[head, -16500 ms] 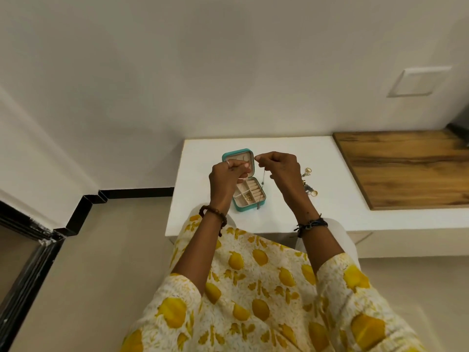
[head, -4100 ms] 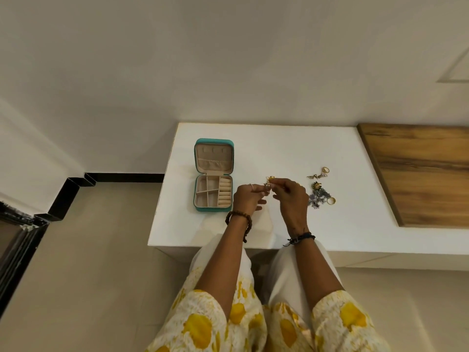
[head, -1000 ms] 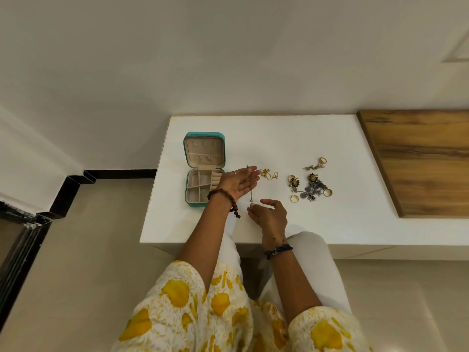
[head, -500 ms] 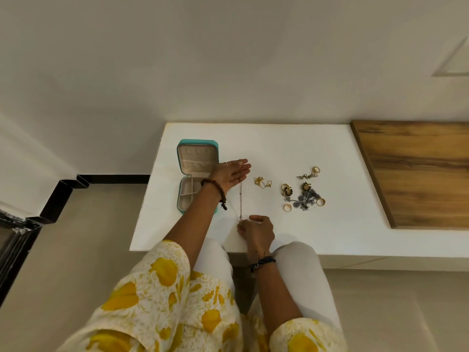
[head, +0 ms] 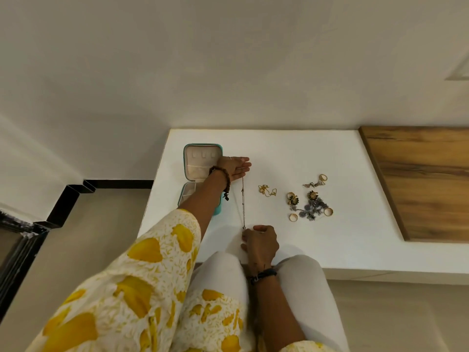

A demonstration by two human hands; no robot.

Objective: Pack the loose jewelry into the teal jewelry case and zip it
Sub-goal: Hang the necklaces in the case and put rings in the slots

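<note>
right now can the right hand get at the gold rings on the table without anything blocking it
Probably not at once: the way from the right hand to the gold rings is bare white table, but it is pinching the chain stretched to the left hand.

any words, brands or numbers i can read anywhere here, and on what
None: no readable text shows in this view.
The teal jewelry case shows no lettering on its rim or lining.
The white table, the wooden board and the wall plate are plain.
The loose jewelry is too small to show any stamp or mark.
</note>
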